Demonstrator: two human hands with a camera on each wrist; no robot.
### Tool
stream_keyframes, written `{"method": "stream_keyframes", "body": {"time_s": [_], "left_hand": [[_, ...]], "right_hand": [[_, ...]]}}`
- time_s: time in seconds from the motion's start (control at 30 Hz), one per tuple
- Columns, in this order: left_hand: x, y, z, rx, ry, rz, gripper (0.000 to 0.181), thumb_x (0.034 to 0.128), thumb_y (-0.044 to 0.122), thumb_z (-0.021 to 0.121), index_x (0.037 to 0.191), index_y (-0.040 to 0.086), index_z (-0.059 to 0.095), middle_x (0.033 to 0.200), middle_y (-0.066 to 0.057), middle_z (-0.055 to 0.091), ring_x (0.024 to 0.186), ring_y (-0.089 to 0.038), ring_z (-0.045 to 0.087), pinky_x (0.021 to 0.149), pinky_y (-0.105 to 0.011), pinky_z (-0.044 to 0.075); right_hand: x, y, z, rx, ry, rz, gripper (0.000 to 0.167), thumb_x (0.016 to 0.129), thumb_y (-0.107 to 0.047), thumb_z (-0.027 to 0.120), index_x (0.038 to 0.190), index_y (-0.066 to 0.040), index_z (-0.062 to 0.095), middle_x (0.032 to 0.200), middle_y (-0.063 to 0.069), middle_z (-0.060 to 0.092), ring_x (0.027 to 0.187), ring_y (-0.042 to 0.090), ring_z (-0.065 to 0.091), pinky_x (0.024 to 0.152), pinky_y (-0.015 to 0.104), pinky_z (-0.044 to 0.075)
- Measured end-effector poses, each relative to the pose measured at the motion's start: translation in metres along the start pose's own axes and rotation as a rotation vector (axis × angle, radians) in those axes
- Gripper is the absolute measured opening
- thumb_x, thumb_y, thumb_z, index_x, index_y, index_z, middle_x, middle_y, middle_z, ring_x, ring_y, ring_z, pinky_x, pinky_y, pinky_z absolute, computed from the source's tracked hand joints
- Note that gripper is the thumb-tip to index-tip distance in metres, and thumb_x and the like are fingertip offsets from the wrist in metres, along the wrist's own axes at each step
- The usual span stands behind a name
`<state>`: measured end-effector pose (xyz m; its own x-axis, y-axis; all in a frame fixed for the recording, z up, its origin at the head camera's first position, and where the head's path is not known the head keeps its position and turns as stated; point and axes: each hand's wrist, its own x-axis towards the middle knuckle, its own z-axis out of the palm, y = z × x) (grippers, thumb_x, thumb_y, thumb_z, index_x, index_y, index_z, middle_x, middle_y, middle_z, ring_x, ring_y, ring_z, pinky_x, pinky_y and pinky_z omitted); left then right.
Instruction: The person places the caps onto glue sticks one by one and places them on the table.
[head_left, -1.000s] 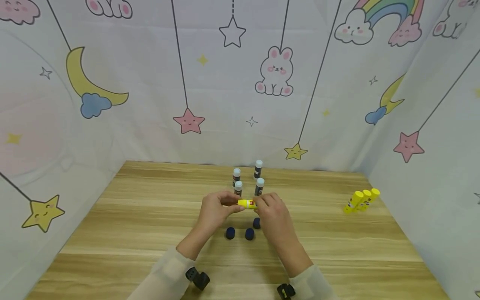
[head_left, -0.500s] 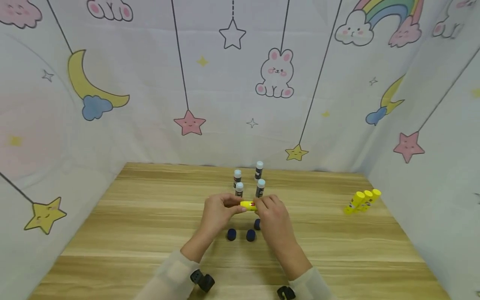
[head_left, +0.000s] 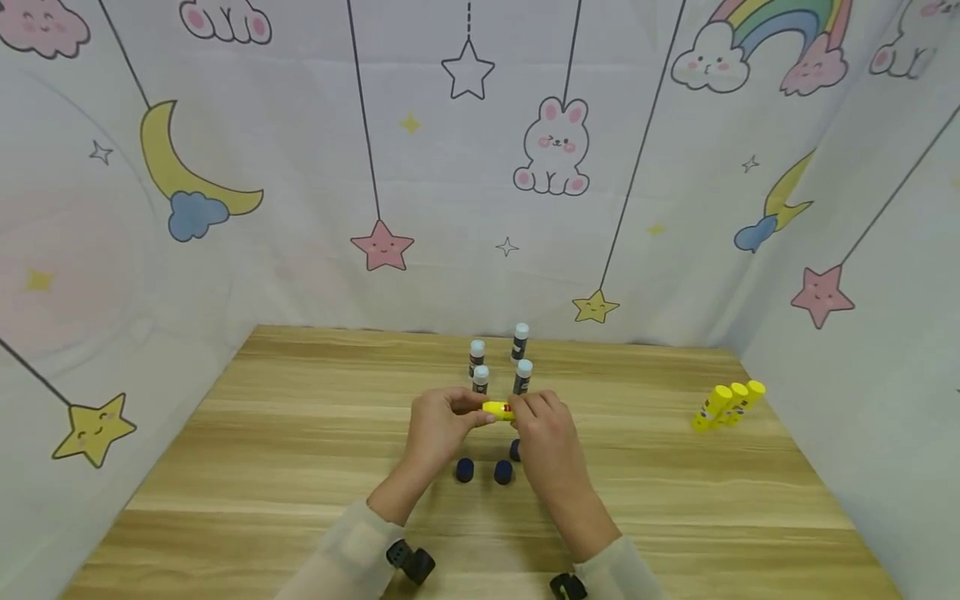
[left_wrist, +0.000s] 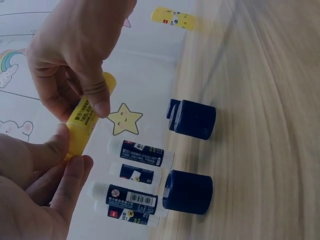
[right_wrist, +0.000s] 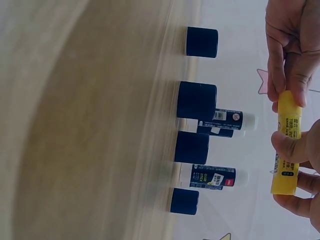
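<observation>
A yellow glue stick (head_left: 498,410) lies level between my two hands, above the middle of the table. My left hand (head_left: 441,425) pinches its left end between thumb and fingers; the left wrist view shows those fingers on the yellow end part (left_wrist: 76,139). Around the other end, the thumb and fingers of my right hand (head_left: 551,437) hold the printed barrel (right_wrist: 289,150). Just below the hands, several dark blue caps (head_left: 465,470) stand on the table. Several navy glue sticks (head_left: 521,342) with whitish tops stand upright behind the hands.
Three yellow glue sticks (head_left: 716,404) stand close together at the right of the wooden table (head_left: 300,417). A white printed cloth (head_left: 420,167) hangs behind the table and along its sides.
Both hands keep hold of the yellow glue stick. The left hand has shifted slightly right, and a pale band seen on the stick a second ago no longer shows. The head view has drifted slightly.
</observation>
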<state>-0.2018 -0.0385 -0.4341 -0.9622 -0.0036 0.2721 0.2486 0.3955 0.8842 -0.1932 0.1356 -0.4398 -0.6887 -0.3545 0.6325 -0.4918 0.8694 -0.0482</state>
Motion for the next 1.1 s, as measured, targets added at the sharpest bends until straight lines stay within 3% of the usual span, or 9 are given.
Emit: {"method": "stream_keyframes", "body": {"time_s": [0.27, 0.6, 0.8, 1.1], "left_hand": [[-0.0002, -0.0017, -0.0001, 0.005, -0.004, 0.006, 0.019, 0.0787, 0.016, 0.087, 0.095, 0.01, 0.08, 0.093, -0.005, 0.078, 0.086, -0.017, 0.075, 0.072, -0.03, 0.062], [0.0004, 0.0012, -0.0061, -0.039, -0.039, -0.065, 0.021, 0.0804, 0.021, 0.087, 0.099, 0.014, 0.081, 0.096, 0.0, 0.078, 0.09, -0.016, 0.074, 0.076, -0.032, 0.062], [-0.0023, 0.0048, -0.0082, -0.05, -0.036, -0.065, 0.019, 0.0799, 0.022, 0.088, 0.097, 0.016, 0.081, 0.096, 0.002, 0.078, 0.089, -0.016, 0.074, 0.076, -0.031, 0.062], [-0.0037, 0.0052, -0.0056, -0.061, -0.062, -0.011, 0.02, 0.079, 0.02, 0.089, 0.096, 0.012, 0.081, 0.092, 0.0, 0.078, 0.084, -0.015, 0.074, 0.069, -0.027, 0.061]], "right_hand": [[0.0008, 0.0009, -0.0004, 0.024, -0.002, -0.001, 0.036, 0.075, -0.002, 0.089, 0.109, -0.004, 0.075, 0.102, 0.007, 0.073, 0.096, 0.023, 0.065, 0.085, 0.035, 0.058], [0.0039, 0.0017, -0.0067, 0.041, -0.049, -0.036, 0.036, 0.079, -0.004, 0.087, 0.112, -0.005, 0.073, 0.104, 0.006, 0.072, 0.098, 0.021, 0.065, 0.089, 0.032, 0.057], [0.0026, 0.0023, -0.006, 0.064, -0.028, -0.054, 0.035, 0.079, -0.007, 0.088, 0.11, -0.005, 0.073, 0.104, 0.005, 0.072, 0.097, 0.02, 0.066, 0.088, 0.033, 0.057], [0.0055, -0.004, -0.0041, 0.132, 0.012, -0.131, 0.028, 0.082, -0.013, 0.087, 0.105, -0.006, 0.073, 0.101, 0.003, 0.07, 0.094, 0.019, 0.064, 0.084, 0.03, 0.057]]}}
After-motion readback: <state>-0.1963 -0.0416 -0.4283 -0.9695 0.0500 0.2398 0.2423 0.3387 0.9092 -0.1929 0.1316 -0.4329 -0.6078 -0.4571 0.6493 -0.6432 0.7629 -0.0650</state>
